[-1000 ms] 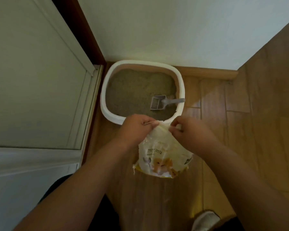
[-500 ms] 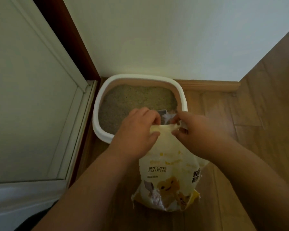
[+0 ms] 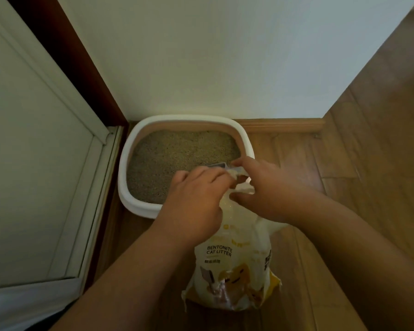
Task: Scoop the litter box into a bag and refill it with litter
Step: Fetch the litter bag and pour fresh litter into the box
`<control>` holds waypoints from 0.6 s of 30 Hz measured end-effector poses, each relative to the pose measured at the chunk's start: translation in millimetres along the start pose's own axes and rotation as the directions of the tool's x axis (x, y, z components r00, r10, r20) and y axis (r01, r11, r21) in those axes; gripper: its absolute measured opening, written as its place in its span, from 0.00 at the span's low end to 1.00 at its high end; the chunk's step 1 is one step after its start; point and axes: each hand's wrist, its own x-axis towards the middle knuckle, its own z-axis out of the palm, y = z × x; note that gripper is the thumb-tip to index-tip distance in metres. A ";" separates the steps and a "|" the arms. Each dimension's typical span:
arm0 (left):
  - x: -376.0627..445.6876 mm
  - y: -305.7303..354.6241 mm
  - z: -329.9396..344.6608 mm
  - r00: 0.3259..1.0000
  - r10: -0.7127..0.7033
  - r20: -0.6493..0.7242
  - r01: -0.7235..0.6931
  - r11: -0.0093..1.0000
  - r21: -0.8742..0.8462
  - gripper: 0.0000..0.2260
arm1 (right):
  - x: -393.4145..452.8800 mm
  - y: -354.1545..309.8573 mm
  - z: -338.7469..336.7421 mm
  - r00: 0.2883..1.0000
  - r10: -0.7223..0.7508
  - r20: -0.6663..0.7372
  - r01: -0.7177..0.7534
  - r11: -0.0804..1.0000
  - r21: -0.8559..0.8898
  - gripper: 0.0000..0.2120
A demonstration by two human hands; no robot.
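Head view: litter bag (image 3: 234, 259), upright on floor just before litter box (image 3: 134, 187); left hand (image 3: 196, 199) and right hand (image 3: 268, 189) pinch its crumpled top between them.

Scoop (image 3: 216, 165) — mostly hidden behind hands; bag's (image 3: 234, 263) small print blurred

Dim, soft indoor light (edges bowed, wide-angle).

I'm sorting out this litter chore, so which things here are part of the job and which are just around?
Part of the job:
litter box
cat litter bag, its top gripped by left hand and right hand
scoop, mostly hidden behind the hands

Just around:
door
wall
wood floor
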 end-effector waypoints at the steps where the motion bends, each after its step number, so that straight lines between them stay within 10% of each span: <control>1: -0.9 3.8 -0.6 1.000 0.010 -0.017 -0.010 1.000 -0.015 0.22 | -0.3 1.8 -0.8 1.000 0.002 -0.001 -0.002 1.000 0.001 0.34; 13: -4.7 26.4 1.6 0.999 0.034 0.007 -0.034 0.999 0.007 0.12 | -15.4 20.6 -23.2 0.993 0.071 0.095 -0.076 0.996 0.051 0.45; 18: -6.1 19.9 -2.2 0.998 -0.049 0.028 0.048 0.998 0.042 0.09 | -19.2 24.4 -27.3 0.982 0.127 0.137 -0.137 0.988 0.068 0.24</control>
